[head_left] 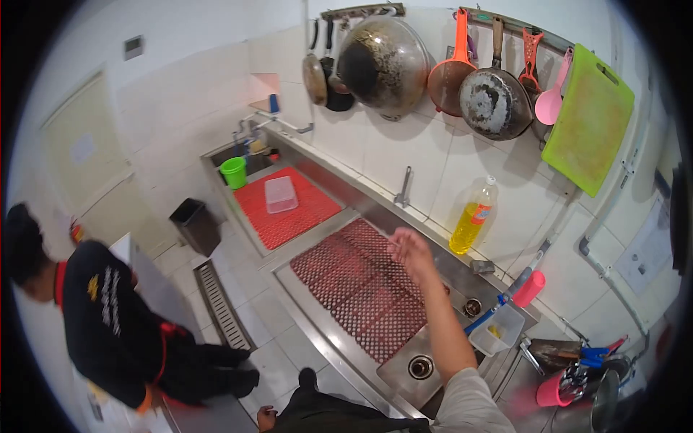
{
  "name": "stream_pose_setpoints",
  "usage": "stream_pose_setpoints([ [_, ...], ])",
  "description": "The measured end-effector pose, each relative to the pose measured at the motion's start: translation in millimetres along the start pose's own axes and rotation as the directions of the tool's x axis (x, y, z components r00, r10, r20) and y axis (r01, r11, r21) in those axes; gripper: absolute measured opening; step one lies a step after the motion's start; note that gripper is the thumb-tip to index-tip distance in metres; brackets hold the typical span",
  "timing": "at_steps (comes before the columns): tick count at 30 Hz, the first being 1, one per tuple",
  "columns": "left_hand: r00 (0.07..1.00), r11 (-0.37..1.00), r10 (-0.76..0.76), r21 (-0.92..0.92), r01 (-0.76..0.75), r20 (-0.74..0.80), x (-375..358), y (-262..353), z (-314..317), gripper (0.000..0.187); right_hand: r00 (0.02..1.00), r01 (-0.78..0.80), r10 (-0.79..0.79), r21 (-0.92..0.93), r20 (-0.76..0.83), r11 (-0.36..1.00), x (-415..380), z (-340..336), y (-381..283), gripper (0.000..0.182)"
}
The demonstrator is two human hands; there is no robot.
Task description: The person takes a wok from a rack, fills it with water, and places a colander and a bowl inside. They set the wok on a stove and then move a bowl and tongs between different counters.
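Note:
My right hand (413,254) reaches out over the red perforated mat (354,281) that lies on the steel sink counter. Its fingers are curled together, and whatever they hold, if anything, is too small to name. Behind it, against the wall, a bottle of yellow liquid (471,220) stands upright on the ledge. Low at the bottom edge, my left hand (267,418) hangs beside my leg with its fingers curled. Most of that hand is cut off, so its contents are hidden. A drain (421,367) shows in the counter near my right forearm.
A clear plastic box (281,195) rests on a brighter red mat (249,216), beside a green bucket (233,173). Pans and a green cutting board (588,119) hang on the wall. A co-worker (108,325) is at left. A plastic container (498,330) sits at right.

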State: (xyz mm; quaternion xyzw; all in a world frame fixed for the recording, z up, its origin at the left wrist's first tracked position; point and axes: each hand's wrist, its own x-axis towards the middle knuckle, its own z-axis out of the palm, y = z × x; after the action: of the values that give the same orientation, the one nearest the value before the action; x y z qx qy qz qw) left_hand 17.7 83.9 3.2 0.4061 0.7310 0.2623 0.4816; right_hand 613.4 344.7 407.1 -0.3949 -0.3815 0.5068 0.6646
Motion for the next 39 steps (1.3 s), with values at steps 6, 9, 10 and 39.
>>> stream_pose_setpoints([
  [6, 0.891, 0.880, 0.447, -0.221, -0.421, 0.083, 224, 181, 7, 0.014, 0.926, 0.238, -0.299, -0.259, -0.231, 0.936, 168, 49, -108, 0.032],
  [9, 0.852, 0.830, 0.522, -0.203, -0.520, -0.047, 348, 233, -5, 0.016, 0.818, 0.295, -0.449, -0.408, -0.359, 0.864, 262, 60, -150, 0.039],
  [10, 0.799, 0.775, 0.579, -0.194, -0.601, -0.163, 387, 241, -2, 0.016, 0.771, 0.307, -0.495, -0.446, -0.400, 0.841, 293, 59, -160, 0.040],
  [39, 0.870, 0.971, -0.199, -0.031, 0.238, 0.450, 522, 266, -49, 0.006, 0.009, 0.714, -0.728, -0.505, -0.686, 0.485, 394, 146, -210, 0.067],
])
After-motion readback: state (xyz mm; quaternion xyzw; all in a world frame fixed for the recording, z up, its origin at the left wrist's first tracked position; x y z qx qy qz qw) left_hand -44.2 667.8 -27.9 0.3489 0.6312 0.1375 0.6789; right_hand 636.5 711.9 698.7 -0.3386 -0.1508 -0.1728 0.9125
